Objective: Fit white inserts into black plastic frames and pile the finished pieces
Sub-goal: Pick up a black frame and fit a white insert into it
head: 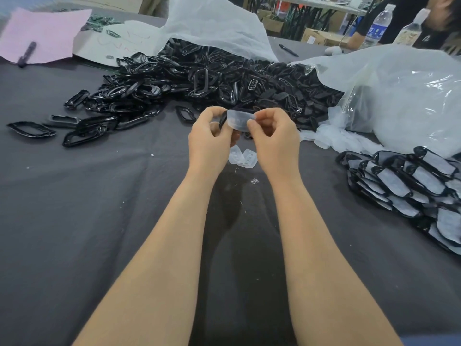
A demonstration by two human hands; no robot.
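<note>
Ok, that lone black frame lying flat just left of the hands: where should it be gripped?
Pinch one long rail of the lone black frame, one fingertip through its open middle, coming down from above. It lies flat on the cloth, apart from the frame pile, so its edge sits low, but the opening probably gives purchase.

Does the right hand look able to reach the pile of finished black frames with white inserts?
Probably yes: only bare dark cloth separates the right hand from that pile, though it pinches a white insert.
</note>
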